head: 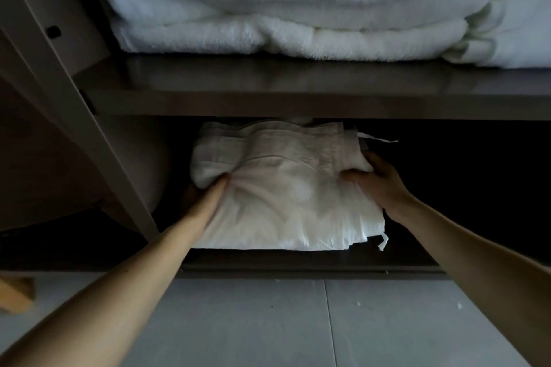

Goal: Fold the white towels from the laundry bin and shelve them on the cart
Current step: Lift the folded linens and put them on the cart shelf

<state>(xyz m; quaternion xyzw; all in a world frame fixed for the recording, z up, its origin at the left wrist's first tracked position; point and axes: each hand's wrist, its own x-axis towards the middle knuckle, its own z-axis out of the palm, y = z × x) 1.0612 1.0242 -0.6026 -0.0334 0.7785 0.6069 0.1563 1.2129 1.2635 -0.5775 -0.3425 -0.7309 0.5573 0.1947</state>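
L hand (207,197) + R hand (380,180), fingers in pinch grip on folded towel (283,188), lower cart shelf (298,262).

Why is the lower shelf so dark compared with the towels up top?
Head view: light falls on the stacked towels up top; the upper shelf shadows the lower bay, dimming the folded towel that the left hand and right hand grip.
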